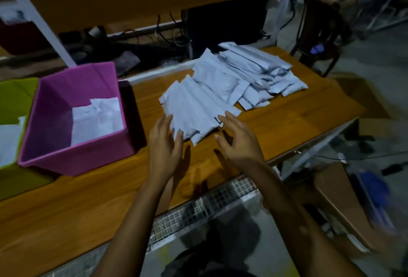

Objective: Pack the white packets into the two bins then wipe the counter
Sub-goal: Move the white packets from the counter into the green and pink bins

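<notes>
A heap of white packets point(229, 80) lies on the wooden counter point(92, 190), spread from the centre toward the back right. My left hand point(164, 146) hovers at the near left edge of the closest packets point(194, 109), fingers spread, holding nothing. My right hand point(239, 140) is at their near right edge, fingers apart, fingertips touching or just above a packet. A pink bin point(72, 157) stands to the left with a few white packets point(97, 118) inside. Left of it a green bin point(13, 100) also holds a white packet point(8, 140).
The counter's front edge runs diagonally above a wire mesh shelf point(205, 204). Cables and dark items lie behind the counter. A chair point(318, 34) stands at the back right. Cardboard boxes point(340, 197) sit on the floor at the right.
</notes>
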